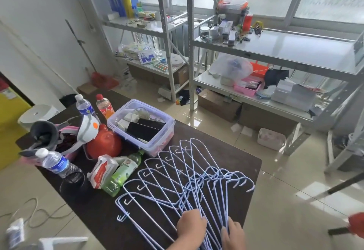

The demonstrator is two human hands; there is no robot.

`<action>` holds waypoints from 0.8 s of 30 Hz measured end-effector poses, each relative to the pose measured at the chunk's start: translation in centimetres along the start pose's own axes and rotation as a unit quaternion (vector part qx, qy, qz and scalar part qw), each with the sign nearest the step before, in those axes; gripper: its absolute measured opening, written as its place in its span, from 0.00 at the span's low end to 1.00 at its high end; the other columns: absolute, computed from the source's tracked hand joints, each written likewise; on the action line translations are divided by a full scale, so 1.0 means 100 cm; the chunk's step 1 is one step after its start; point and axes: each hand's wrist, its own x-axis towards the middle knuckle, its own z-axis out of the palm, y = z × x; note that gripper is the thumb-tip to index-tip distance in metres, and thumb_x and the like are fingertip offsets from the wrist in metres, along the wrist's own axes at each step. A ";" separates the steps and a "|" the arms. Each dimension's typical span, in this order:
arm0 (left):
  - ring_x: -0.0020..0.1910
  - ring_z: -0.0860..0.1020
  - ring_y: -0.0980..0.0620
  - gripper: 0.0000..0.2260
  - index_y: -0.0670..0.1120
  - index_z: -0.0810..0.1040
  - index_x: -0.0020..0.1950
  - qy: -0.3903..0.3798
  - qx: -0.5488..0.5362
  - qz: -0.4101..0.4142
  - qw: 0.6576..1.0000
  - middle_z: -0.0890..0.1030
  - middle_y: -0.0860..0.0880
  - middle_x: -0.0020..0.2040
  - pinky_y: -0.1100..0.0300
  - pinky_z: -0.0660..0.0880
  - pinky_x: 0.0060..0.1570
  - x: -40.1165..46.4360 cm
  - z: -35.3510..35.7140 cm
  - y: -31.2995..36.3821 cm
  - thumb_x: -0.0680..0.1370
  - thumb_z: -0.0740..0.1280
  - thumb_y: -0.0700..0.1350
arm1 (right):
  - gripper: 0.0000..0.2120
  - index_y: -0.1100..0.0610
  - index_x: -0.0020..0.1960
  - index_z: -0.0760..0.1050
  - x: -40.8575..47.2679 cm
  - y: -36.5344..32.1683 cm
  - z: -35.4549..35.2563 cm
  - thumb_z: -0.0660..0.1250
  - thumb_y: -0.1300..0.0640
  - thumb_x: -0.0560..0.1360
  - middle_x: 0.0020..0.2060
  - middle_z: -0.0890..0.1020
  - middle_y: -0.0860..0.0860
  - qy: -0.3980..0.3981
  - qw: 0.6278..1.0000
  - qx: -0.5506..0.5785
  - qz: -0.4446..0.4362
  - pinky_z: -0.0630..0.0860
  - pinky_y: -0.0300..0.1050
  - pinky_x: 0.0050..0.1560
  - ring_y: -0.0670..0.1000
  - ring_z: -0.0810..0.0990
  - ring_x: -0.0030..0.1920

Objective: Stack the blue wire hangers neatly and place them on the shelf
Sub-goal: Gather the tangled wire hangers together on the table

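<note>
Several pale blue wire hangers (177,181) lie fanned out on the dark brown table (94,216), their hooks pointing right toward the table's edge. My left hand (190,228) presses down on the near ends of the hangers, fingers curled over the wires. Just to its right, my right hand (233,236) pinches the bunched near ends of the rightmost hangers. The grey metal shelf (285,53) stands across the floor, beyond the table.
A clear plastic box (157,137) with phones, water bottles (57,164), a green bottle (124,173), a tissue pack (101,172) and a red bag (104,143) crowd the table's left half. Cardboard boxes (216,105) sit under the shelf. Tiled floor lies between table and shelf.
</note>
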 end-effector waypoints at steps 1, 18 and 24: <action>0.51 0.75 0.42 0.13 0.43 0.73 0.45 0.015 -0.006 0.010 1.000 0.78 0.44 0.51 0.56 0.72 0.50 -0.001 0.000 0.001 0.76 0.58 0.52 | 0.21 0.63 0.57 0.79 0.003 0.002 0.001 0.64 0.61 0.64 0.32 0.76 0.61 0.019 1.000 0.013 -0.015 0.76 0.55 0.42 0.67 0.80 0.38; 0.59 0.76 0.47 0.15 0.47 0.63 0.39 0.023 -0.009 0.046 0.999 0.77 0.48 0.55 0.55 0.71 0.52 -0.008 0.010 -0.017 0.77 0.57 0.57 | 0.20 0.68 0.53 0.80 0.000 0.012 0.012 0.74 0.71 0.61 0.30 0.80 0.64 -0.011 0.999 0.013 -0.051 0.78 0.47 0.35 0.65 0.80 0.30; 0.58 0.76 0.47 0.11 0.50 0.63 0.42 0.043 -0.014 0.061 0.997 0.76 0.48 0.54 0.55 0.66 0.45 -0.006 0.011 -0.012 0.79 0.56 0.56 | 0.21 0.68 0.61 0.74 0.000 0.010 0.006 0.70 0.66 0.69 0.37 0.81 0.69 -0.012 0.998 0.026 -0.053 0.77 0.57 0.44 0.70 0.80 0.38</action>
